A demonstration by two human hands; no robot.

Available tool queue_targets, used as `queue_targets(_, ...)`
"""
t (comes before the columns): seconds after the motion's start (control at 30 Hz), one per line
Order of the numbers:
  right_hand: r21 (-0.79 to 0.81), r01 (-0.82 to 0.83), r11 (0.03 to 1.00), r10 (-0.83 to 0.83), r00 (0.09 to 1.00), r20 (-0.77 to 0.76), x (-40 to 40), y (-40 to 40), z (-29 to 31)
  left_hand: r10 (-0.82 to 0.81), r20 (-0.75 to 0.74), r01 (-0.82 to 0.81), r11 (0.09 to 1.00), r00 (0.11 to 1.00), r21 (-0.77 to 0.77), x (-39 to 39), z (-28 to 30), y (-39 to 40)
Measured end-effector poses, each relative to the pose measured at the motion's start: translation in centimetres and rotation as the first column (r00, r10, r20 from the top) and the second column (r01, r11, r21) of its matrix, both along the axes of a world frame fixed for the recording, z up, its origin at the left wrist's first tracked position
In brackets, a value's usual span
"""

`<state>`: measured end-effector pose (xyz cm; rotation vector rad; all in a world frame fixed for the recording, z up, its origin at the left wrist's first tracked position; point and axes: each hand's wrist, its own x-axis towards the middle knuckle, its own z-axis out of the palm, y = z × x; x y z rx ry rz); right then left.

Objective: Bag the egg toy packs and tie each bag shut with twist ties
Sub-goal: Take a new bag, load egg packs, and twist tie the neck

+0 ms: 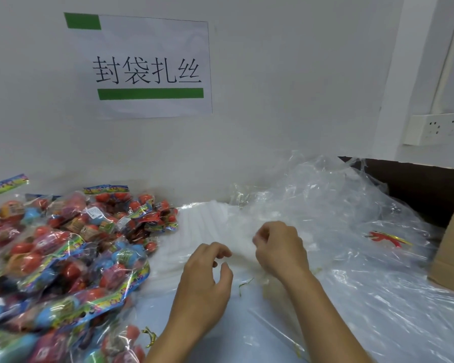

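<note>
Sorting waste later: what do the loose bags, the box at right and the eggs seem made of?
Loose bags: thin clear plastic film, glossy and crinkled. Box: brown matte cardboard, apparently corrugated. Eggs: probably hard plastic, smooth, shiny red and blue.

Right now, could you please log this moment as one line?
left hand: open, empty | right hand: pinching clear bag | egg toy packs: piled left | twist tie: on table

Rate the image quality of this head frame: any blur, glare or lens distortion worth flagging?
Head view: lighting is even and soft, with no hard shadows. Glare streaks run across the clear plastic bags and the egg toy packs. Both the left hand and right hand look slightly soft. Wide-angle bending shows in the tilted wall sign and the leaning wall socket.
</note>
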<state>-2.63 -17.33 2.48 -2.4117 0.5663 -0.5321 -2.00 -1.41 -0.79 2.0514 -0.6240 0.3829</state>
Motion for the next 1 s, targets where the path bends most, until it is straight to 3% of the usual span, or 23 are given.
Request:
queue_targets(0.1, 0.144, -0.069, 0.987, 0.028, 0.962, 0.27, 0.3, 0.5, 0.8, 0.084, -0.047, -0.089, 0.989, 0.995, -0.115, 0.3, 0.4, 0.1)
queue_targets(0.2, 0.282, -0.275, 0.919, 0.113, 0.87, 0.48, 0.0, 2.2, 1.6, 0.086, -0.196, -0.15, 0.927, 0.977, -0.343, 0.4, 1.2, 0.4)
queue_targets(0.3, 0.295, -0.484, 0.824, 0.272, 0.794, 0.543, -0.3, 4.2, 2.1, -0.075, -0.343, -0.138, 0.819, 0.936, -0.557, 0.4, 2.5, 0.9)
queue_targets(0.43, 0.293, -0.635, 0.715, 0.445, 0.737, 0.509, -0.6, 6.0, 2.3, -0.184, -0.337, -0.099, 0.734, 0.923, -0.672, 0.9, 3.4, 2.1)
queue_targets(0.63, 0.331, -0.637, 0.696, 0.436, 0.741, 0.51, -0.8, 5.9, 2.5, -0.068, -0.215, -0.092, 0.747, 0.974, -0.658, 1.8, 3.3, 2.9)
queue_targets(0.87, 0.471, -0.482, 0.739, 0.152, 0.801, 0.58, -0.6, 4.5, 2.7, 0.136, -0.146, -0.2, 0.663, 0.98, -0.722, 2.1, 3.3, 3.7)
queue_targets(1.0, 0.481, -0.394, 0.783, 0.04, 0.804, 0.594, -0.2, 4.1, 2.5, -0.012, -0.179, -0.127, 0.658, 0.984, -0.742, 1.7, 3.4, 3.9)
